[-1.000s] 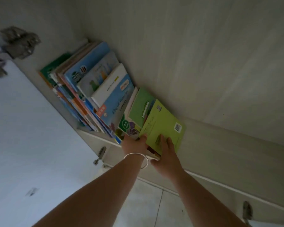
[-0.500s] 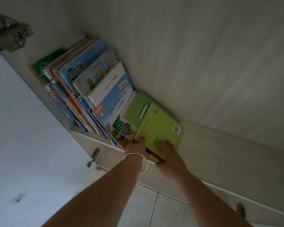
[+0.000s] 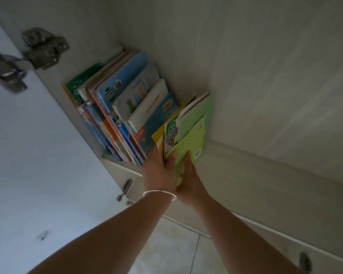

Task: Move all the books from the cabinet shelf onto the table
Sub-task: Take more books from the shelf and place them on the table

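A row of thin books point(image 3: 115, 107) leans against the left wall of the cabinet shelf point(image 3: 246, 175). At its right end a small bundle of green and yellow books point(image 3: 190, 131) is tipped up on edge. My left hand point(image 3: 158, 171), with a silver bangle at the wrist, grips the bundle from the left, thumb over the lime-green cover. From the right my right hand point(image 3: 188, 180) clasps the same bundle, its fingers lying on that cover. The bundle's lower edge is hidden by both hands.
The open cabinet door point(image 3: 34, 155) stands at the left, with a metal hinge point(image 3: 42, 50) at the top and another hinge point(image 3: 125, 188) lower down. The shelf right of the books is bare. Tiled floor point(image 3: 176, 250) shows below the cabinet.
The green bundle has been tipped from lying slanted to standing on edge, apart from the row. Both hands have closed round it from either side.
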